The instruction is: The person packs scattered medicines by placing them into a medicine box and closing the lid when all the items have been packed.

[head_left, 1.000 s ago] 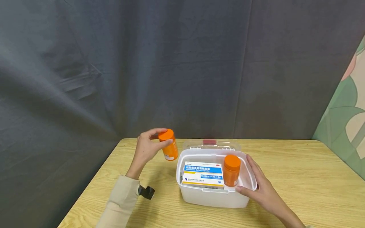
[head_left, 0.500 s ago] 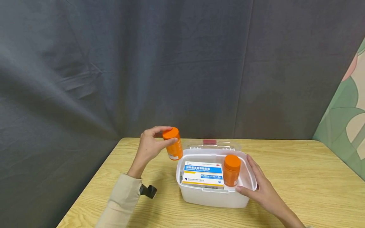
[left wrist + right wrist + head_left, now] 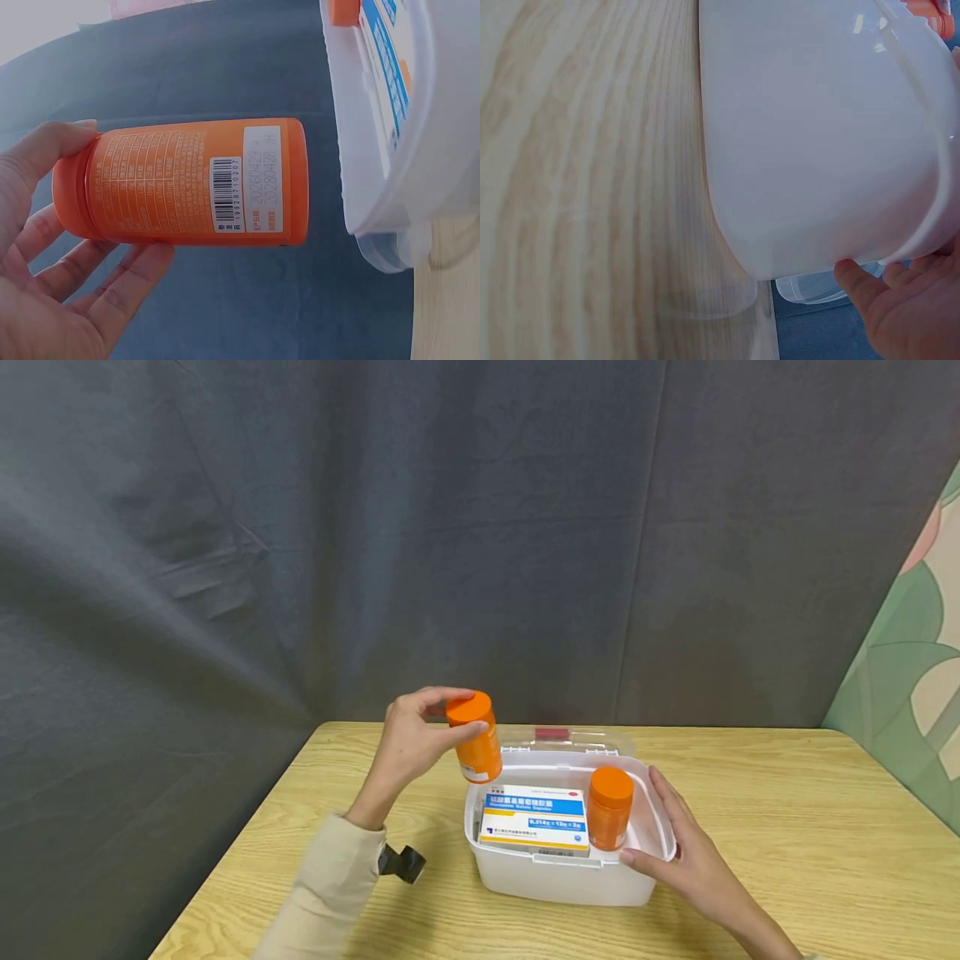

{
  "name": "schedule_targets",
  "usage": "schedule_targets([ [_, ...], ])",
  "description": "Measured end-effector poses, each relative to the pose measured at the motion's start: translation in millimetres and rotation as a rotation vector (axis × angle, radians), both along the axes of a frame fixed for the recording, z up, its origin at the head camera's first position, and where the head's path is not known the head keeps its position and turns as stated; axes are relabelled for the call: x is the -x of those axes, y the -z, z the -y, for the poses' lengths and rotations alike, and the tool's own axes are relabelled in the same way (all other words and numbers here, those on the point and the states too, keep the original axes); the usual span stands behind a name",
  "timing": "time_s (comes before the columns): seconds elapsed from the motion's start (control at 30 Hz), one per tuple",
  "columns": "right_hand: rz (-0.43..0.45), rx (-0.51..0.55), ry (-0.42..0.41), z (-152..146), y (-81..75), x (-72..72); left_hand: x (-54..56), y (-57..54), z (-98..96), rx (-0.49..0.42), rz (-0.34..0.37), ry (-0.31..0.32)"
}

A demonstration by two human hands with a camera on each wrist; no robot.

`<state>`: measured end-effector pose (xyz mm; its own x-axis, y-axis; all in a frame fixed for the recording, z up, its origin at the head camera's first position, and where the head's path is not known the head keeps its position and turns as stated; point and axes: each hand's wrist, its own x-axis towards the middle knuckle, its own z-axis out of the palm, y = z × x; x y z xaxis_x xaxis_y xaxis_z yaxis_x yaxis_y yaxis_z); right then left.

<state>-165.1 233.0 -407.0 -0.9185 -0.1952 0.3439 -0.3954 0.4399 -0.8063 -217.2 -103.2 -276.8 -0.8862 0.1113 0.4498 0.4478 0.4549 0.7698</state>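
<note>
My left hand point(image 3: 417, 737) grips an orange pill bottle point(image 3: 480, 750) near its cap, between thumb and fingers. The bottle is raised, slightly tilted, and overlaps the back left rim of a white plastic box point(image 3: 562, 881) in the head view. Its printed label and barcode face the left wrist camera. Inside the box lies a white and blue medicine carton point(image 3: 534, 820), with a second orange bottle point(image 3: 610, 810) upright to its right. My right hand point(image 3: 693, 860) holds the box's right end, thumb at the front rim and fingers along the side point(image 3: 911, 300).
The box's clear lid point(image 3: 585, 740) hangs open behind it, with a red latch point(image 3: 551, 734). A wooden table point(image 3: 787, 810) bears the box. Dark grey cloth point(image 3: 480, 527) stands behind the table, and a patterned panel point(image 3: 900, 635) is at the right.
My left hand has carried the orange pill bottle to the right and slightly up, from beside the box to its back left rim. The right hand and the box stay put.
</note>
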Motion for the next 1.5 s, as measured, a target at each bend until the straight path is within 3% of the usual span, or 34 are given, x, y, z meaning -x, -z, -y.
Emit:
schedule_targets([
  [0.73, 0.024, -0.017, 0.009, -2.7, -2.5, -3.0, -1.3, 0.0, -41.6, -0.018, -0.031, 0.143],
  [0.9, 0.004, -0.006, 0.002, -1.2, -0.5, -1.9, -3.0, 2.8, -49.2, 0.002, -0.015, 0.194],
  [1.5, -0.002, 0.010, -0.012, 0.1, -0.7, -2.0, -9.1, 11.8, -80.4, 0.016, -0.004, 0.287],
])
